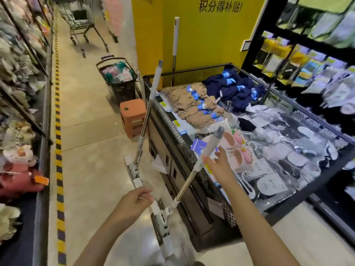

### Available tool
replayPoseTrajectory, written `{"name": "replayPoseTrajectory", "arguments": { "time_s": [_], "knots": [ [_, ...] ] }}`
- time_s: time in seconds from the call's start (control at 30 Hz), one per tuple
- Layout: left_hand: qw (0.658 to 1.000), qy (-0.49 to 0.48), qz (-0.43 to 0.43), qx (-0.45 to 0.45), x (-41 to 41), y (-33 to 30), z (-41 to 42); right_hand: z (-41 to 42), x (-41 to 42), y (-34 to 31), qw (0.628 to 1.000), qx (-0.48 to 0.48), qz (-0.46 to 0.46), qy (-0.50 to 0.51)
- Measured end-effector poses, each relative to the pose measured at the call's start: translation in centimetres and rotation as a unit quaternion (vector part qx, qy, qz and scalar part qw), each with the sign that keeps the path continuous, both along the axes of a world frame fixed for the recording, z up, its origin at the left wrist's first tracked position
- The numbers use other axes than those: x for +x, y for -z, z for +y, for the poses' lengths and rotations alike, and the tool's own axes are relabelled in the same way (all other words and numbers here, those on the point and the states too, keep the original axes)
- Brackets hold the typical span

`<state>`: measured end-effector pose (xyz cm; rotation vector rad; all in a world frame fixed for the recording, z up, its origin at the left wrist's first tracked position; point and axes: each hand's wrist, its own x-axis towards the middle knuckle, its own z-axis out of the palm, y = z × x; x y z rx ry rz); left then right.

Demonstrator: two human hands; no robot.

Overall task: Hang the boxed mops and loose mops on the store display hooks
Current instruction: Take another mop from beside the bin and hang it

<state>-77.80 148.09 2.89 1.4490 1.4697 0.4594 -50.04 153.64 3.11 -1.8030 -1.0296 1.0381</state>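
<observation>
Three loose mops stand in the head view. The nearest mop leans against the black mesh bin, its flat head on the floor by my feet. My right hand reaches with fingers spread beside its white grip and touches nothing I can make out. My left hand pinches a thin white plastic tag just above that mop's head. A second mop leans on the bin's left corner. The third mop stands upright against the yellow pillar. No boxed mops or display hooks show.
The bin holds socks, slippers and bagged goods. An orange stool and a black shopping basket stand left of it. A metal cart waits far down the aisle. Plush toys fill the left shelves; blurred racks rise at right.
</observation>
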Motion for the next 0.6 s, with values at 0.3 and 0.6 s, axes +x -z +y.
{"name": "replayPoseTrajectory", "arguments": {
  "time_s": [0.3,0.6],
  "knots": [
    [0.992,-0.123,0.006,-0.022,-2.1,0.6,-0.9,2.8,-0.9,2.0,0.995,0.074,0.058,0.036],
    [0.983,-0.181,-0.002,-0.028,0.3,0.7,-3.6,0.8,-5.3,2.2,0.989,0.115,0.082,-0.055]
  ]
}}
